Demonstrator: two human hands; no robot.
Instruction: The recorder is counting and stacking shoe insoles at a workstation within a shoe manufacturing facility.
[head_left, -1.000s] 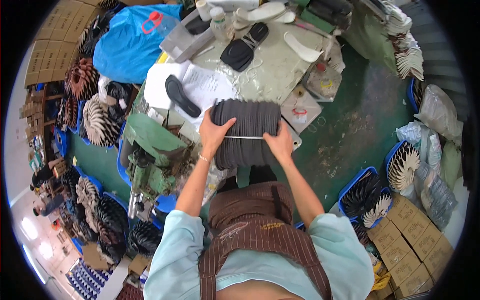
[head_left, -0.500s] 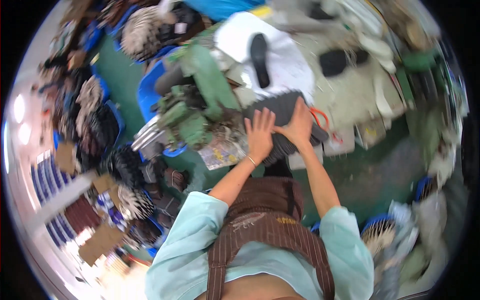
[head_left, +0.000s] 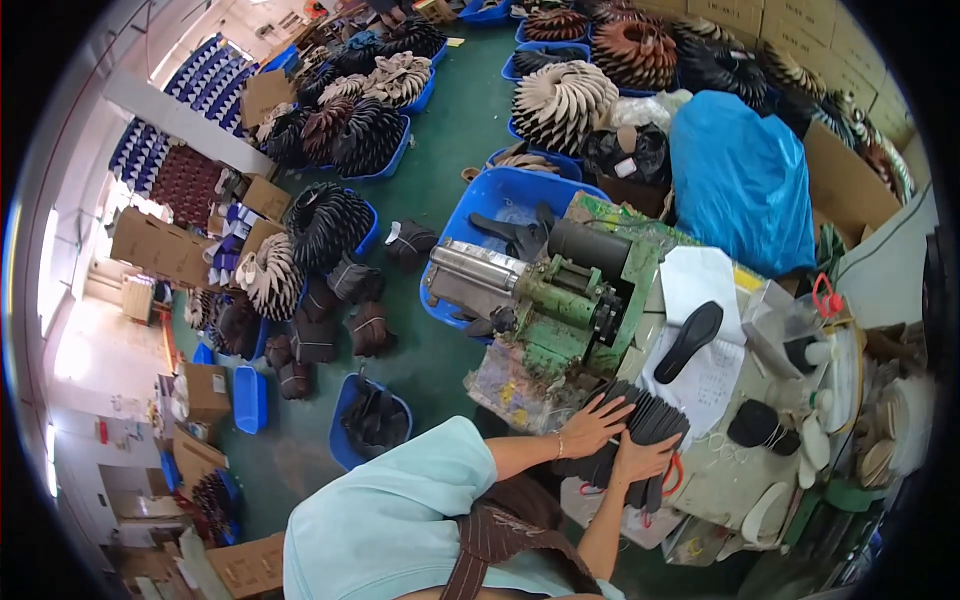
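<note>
A dense stack of thin, dark grey shoe-sole-like pieces (head_left: 655, 412) lies at the near edge of the worktable, their edges showing as close ridges. My left hand (head_left: 592, 428) rests across its left side with the fingers spread. On the near right side lies my right hand (head_left: 641, 460), thumb and fingers stretched out over the pieces. The undersides of both hands are hidden. Orange-red handles (head_left: 675, 474), looking like those of scissors, stick out beside my right hand. A single black shoe sole (head_left: 688, 342) lies on white paper (head_left: 712, 385) just beyond the stack.
A green machine with a metal roller (head_left: 478, 268) stands left of the stack. Behind it is a blue tub (head_left: 470, 205) holding dark pieces. A blue bag (head_left: 742, 185) bulges beyond the table. On the table's right lie a black bundle (head_left: 757, 424) and white soles (head_left: 766, 512).
My view has swung left and up, so the table and hands now appear lower right. Both hands stay on the stack, with the right hand now lower on its near side.
</note>
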